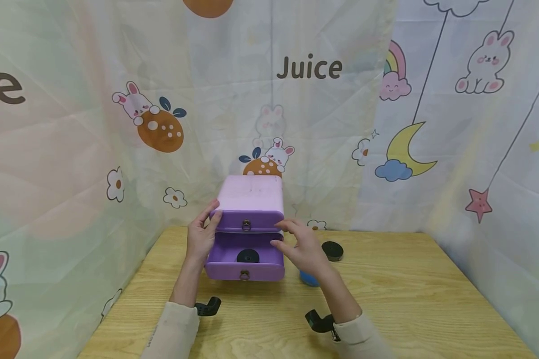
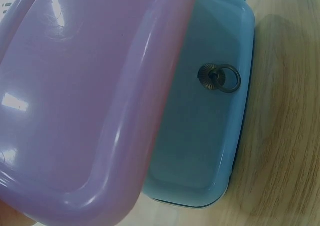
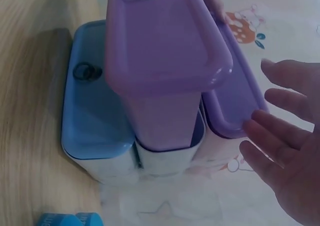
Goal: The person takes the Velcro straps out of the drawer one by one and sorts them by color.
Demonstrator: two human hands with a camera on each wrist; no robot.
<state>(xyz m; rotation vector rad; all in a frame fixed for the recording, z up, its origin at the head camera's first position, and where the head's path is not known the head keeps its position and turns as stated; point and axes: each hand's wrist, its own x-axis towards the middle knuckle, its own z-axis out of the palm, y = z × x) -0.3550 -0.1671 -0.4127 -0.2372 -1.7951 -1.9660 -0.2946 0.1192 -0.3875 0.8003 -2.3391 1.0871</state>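
One small, pale pink chest of drawers with smooth, shiny sides (image 1: 251, 192) is set on a light brown table with wood lines (image 1: 408, 299). Its top drawer, with a shiny purple front (image 1: 231, 223), is pushed in. Its middle drawer, shiny and purple too (image 1: 224, 271), is pulled out, and a flat, round black disc (image 1: 248, 256) is held inside it. Under that, a bottom drawer with a light blue front (image 2: 185, 121) is seen from both wrists. A small dark metal ring (image 2: 231, 78) is fixed to the blue front.

The front left corner of the chest is held by the left hand (image 1: 201, 233), with the thumb laid on the front and the fingers at the side. The right hand (image 1: 303, 247) is held wide by the right side, with nothing in it. Whether the chest is touched by its fingertips cannot be told.

Near the right hand, a round black lid-like piece (image 1: 332, 251) is laid on the table. A blue round thing (image 1: 309, 279) is partly hidden by the right wrist. Behind, a pale cloth with bunnies (image 1: 220, 85) is hung.
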